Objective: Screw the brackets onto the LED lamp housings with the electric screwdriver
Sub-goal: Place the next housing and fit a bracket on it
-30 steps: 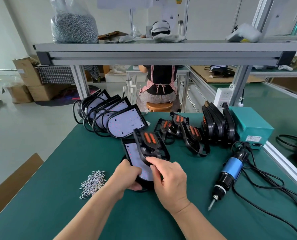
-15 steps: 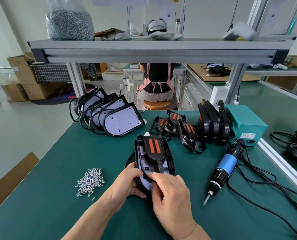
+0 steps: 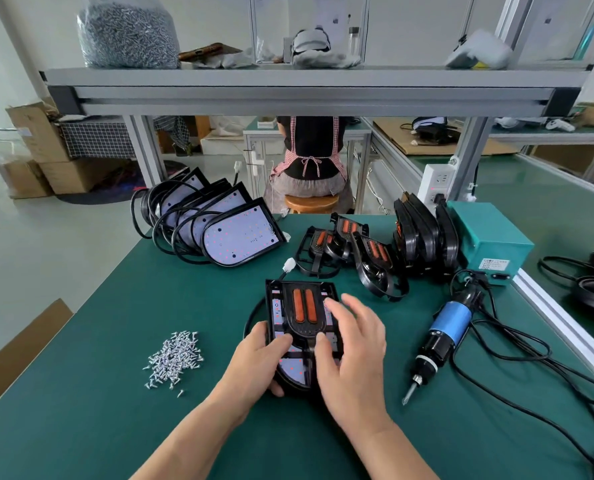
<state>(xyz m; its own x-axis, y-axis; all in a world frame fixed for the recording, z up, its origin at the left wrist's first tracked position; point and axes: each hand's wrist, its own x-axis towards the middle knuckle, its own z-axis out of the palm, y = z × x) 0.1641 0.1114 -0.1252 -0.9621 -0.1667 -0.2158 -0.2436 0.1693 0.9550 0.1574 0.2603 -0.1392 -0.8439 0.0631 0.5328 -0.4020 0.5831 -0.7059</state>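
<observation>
Black plastic bracket (image 3: 302, 308) with two orange strips lies flat on the dark LED lamp housing (image 3: 293, 370), which rests in the middle of the green table (image 3: 98, 393), just in front of the person. The left hand (image 3: 257, 362) holds the housing at its lower left edge, thumb on top and the other fingers curled round the rim. The right hand (image 3: 352, 348) is over the bracket's right side, fingers spread apart and a little blurred. The blue-and-black electric screwdriver (image 3: 442, 334) lies to the right, apart from both hands. A heap of small silver screws (image 3: 176, 356) lies to the left.
</observation>
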